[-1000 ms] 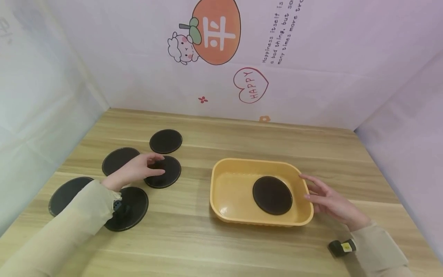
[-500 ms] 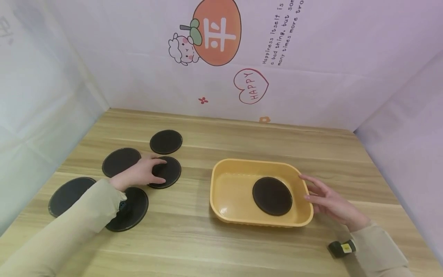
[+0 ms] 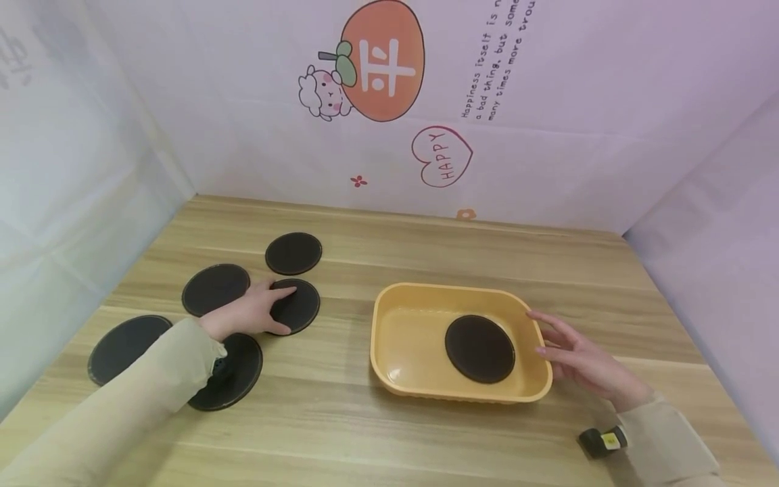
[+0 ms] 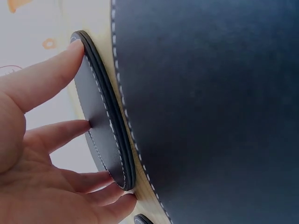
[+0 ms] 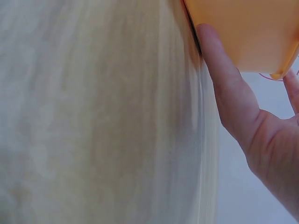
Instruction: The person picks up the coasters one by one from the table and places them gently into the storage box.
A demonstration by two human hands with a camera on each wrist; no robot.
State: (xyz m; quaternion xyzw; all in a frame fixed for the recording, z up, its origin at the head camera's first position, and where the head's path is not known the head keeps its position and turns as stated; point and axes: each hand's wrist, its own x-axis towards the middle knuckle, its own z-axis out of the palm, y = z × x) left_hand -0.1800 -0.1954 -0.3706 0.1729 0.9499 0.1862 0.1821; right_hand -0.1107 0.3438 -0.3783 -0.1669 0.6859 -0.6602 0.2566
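— Head view first: how far along are you?

— Start with the counter [image 3: 389,433]. Your yellow plastic tray [image 3: 389,325] sits on it right of centre, and one black round coaster [image 3: 479,348] already lies flat inside it. That looks like the only one done.

— And what is left?

— Five more lie out on your left: a large one [image 3: 124,346] near the edge, another [image 3: 234,379] partly under your sleeve, a third [image 3: 213,287] behind it, a small one [image 3: 293,253] farthest back, and the coaster under your fingers [image 3: 301,308].

— What about the grip on each side?

— Your left hand [image 3: 246,314] lies on that coaster with straight fingers, thumb at its near edge; the left wrist view shows fingertips [image 4: 77,46] at the stitched rim, nothing lifted yet. Your right hand [image 3: 578,358] rests flat and relaxed against the tray's right wall, holding nothing, its thumb [image 5: 219,70] touching the side.
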